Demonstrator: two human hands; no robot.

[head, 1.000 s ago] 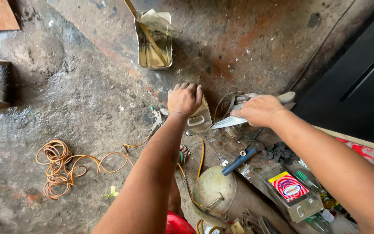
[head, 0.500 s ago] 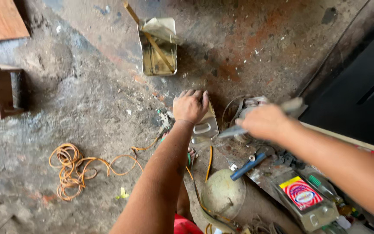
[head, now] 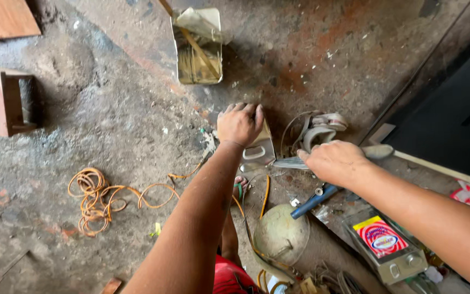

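Two bare hands are at work low over a stained, gritty concrete floor [head: 110,109]. The left hand [head: 239,124] lies palm down on a pale metal plate [head: 259,149], fingers side by side and curled over its far edge, pressing it to the floor; the plate has a slot-shaped handle cut-out showing just near the wrist. The right hand [head: 335,162] is closed in a fist around a flat metal blade [head: 292,162], whose grey tip points left and ends touching or just beside the plate's right edge; which of the two cannot be told. A pale end of the same tool [head: 379,151] sticks out to the right of the fist.

Just beyond the right hand lies a worn sandal [head: 322,128]. Nearer the viewer, below the right hand, a blue-handled tool [head: 314,201] rests beside a round, dull-green metal dome [head: 281,234]. To the right of that stands a rectangular tin can with a red and yellow label [head: 382,242]. At the far side, an opened tin [head: 197,49] holds a wooden stick. On the left, a tangle of orange wire [head: 96,198] lies well apart from both hands, and a rusty metal bracket [head: 1,100] sits at the left edge.
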